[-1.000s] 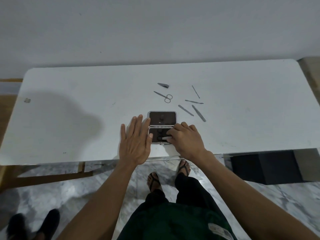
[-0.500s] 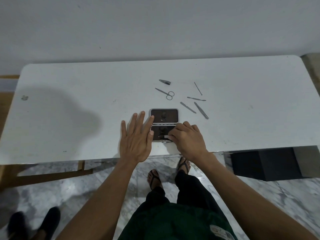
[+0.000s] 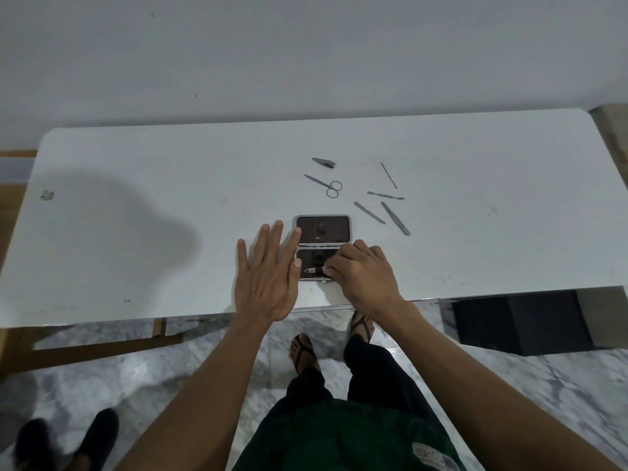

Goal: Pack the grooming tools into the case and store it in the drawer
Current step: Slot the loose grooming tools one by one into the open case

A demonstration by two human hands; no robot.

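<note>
**First tool goes into the open case**

A person stands at a white surface (image 3: 136,232) with a small case (image 3: 323,248) lying open near its front edge, both dark-lined halves facing up. The left hand (image 3: 268,277) lies flat and spread on the surface against the case's left side, gripping nothing, apparently steadying it. The right hand (image 3: 360,271) has its fingertips pinched on a silver tool (image 3: 314,269) lying across the near half of the case under a dark strap; the grip looks closed on the tool's end. Six more pieces are loose beyond the case: a nail clipper (image 3: 324,162), scissors (image 3: 324,185), a thin pick (image 3: 388,175), and three slim implements (image 3: 385,195) (image 3: 369,212) (image 3: 395,218) to the right. Packing appears to be at an early stage, with one piece being seated. The next move likely calls for letting go once it sits under the strap, then reaching for a loose piece. The drawer is not identifiable in view.
</note>
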